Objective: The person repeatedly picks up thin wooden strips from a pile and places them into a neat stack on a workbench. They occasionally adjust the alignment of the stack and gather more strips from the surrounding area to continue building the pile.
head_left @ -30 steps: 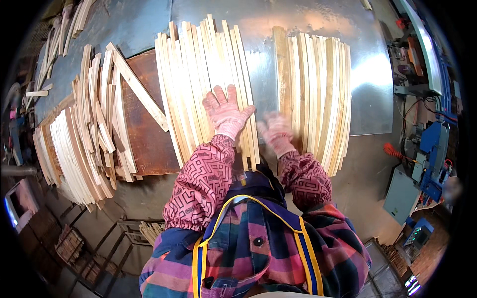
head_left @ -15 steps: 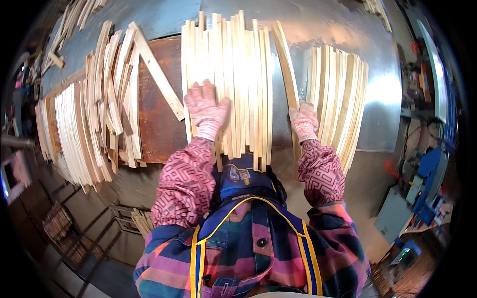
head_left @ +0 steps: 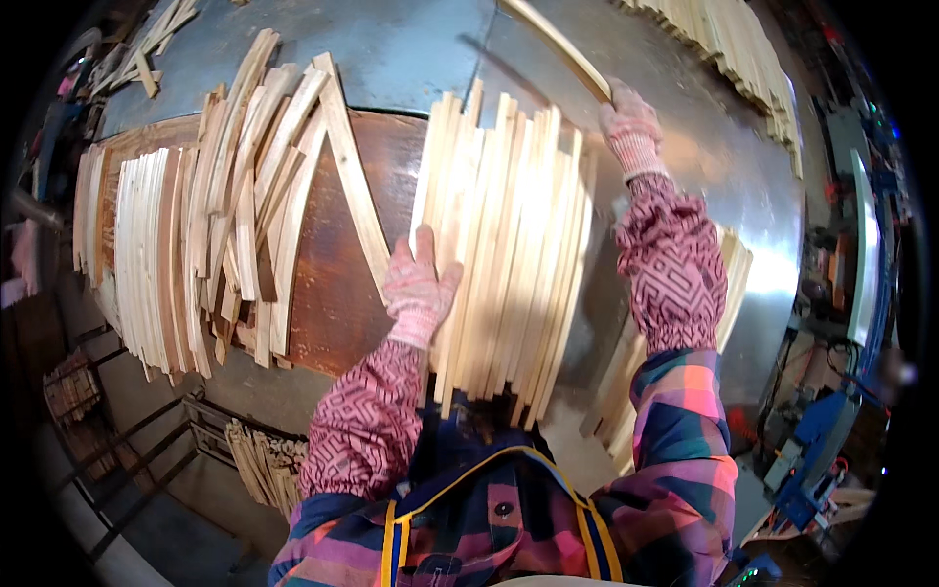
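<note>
Pale wooden strips [head_left: 504,254] lie side by side in a row in front of me, their near ends over the table edge. My gloved left hand [head_left: 422,287] rests with fingers apart on the left side of this row. Farther out and to the right, my gloved right hand [head_left: 631,127] grips one end of a single wooden strip [head_left: 559,44], which is lifted and points away to the far left. Under my right forearm, partly hidden, lies another group of strips [head_left: 729,284].
On a brown board [head_left: 381,157] at left, a loose crisscross pile of strips [head_left: 254,186] lies beside a neater row [head_left: 147,254]. More strips [head_left: 724,39] line the metal table's [head_left: 685,225] far right. A metal rack [head_left: 196,421] stands low left; machinery [head_left: 822,430] stands right.
My right hand has gone forward, carrying the strip from beside the row to the far side. My left hand stays on the row. The view has shifted, showing more strips at the far right.
</note>
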{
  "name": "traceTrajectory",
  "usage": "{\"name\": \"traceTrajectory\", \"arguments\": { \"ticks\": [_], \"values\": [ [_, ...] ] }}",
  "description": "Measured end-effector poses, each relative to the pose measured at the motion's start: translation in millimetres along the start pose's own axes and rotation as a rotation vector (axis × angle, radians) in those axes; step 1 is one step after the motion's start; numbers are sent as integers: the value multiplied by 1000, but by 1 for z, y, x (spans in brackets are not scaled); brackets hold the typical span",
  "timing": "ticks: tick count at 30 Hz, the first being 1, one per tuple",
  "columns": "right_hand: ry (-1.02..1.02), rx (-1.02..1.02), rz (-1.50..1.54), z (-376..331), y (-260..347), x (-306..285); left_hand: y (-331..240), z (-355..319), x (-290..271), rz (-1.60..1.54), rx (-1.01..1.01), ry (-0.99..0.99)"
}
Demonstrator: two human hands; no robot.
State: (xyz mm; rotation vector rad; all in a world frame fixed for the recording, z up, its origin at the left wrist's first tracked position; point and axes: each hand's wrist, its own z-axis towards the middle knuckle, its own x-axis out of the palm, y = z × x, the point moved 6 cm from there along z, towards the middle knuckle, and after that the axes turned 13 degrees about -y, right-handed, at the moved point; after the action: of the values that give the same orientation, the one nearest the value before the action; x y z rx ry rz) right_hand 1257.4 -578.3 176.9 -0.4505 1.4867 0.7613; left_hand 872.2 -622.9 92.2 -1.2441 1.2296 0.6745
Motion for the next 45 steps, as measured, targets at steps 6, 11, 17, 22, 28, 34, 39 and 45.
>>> {"name": "traceTrajectory", "arguments": {
  "ticks": [6, 11, 17, 22, 28, 34, 39, 45],
  "values": [
    [215, -208, -82, 28, 54, 91, 32, -4, -9, -342, 36, -69],
    [180, -179, 17, -41, 61, 97, 52, -24, -13, -284, -47, 26],
    [42, -326, -54, -36, 39, 90, 46, -34, 2, -219, -88, 21],
    [75, 100, -113, -54, 7, -36, 47, -42, 4, 101, -315, 153],
    [106, -210, -464, -282, -144, 58, 17, -37, 13, 81, -257, 88],
    [-122, -222, -445, -358, -176, -8, -14, -44, 27, 93, -180, 38],
    [-225, 766, 123, -354, -374, -109, -22, -48, 66, 26, -37, -89],
    [91, 1062, 746, -403, -464, 5, -88, -61, 45, -106, -34, 144]
  ]
}}
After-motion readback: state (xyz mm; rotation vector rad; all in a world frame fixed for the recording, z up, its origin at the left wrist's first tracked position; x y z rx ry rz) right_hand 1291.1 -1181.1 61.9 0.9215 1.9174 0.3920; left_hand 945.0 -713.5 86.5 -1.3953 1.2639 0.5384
